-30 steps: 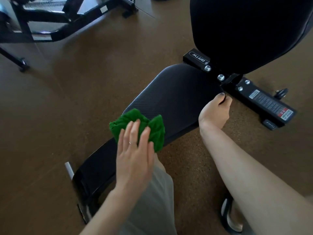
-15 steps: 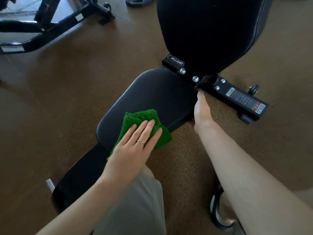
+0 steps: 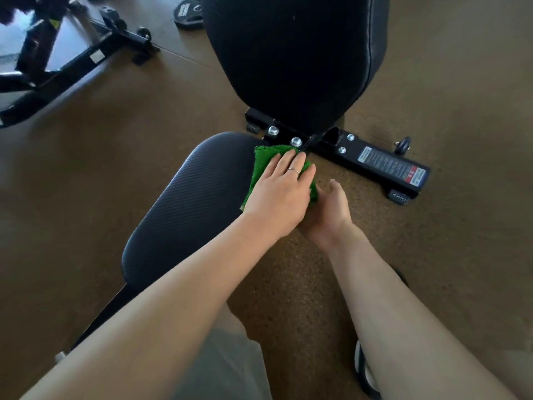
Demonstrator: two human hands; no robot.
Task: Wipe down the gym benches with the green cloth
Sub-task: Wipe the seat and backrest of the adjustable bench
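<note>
The green cloth (image 3: 261, 168) lies on the far right corner of the black ribbed bench seat (image 3: 187, 203), just below the upright black backrest (image 3: 294, 53). My left hand (image 3: 277, 192) lies flat on the cloth with its fingers spread, pressing it onto the seat near the hinge bolts. My right hand (image 3: 331, 212) sits at the seat's right edge, right beside the left hand. Its thumb points up and its fingers are hidden under the cloth and the left hand.
The bench's black base bar (image 3: 383, 166) with a warning label and a small wheel (image 3: 403, 144) runs to the right on the brown floor. Another black machine frame (image 3: 72, 64) stands at the back left, a weight plate (image 3: 187, 13) behind the backrest. My sandalled foot (image 3: 366, 373) is at the bottom right.
My left hand has slid the cloth from the seat's near end up to the far corner by the hinge. My right hand has moved back along the seat's edge, next to the left hand.
</note>
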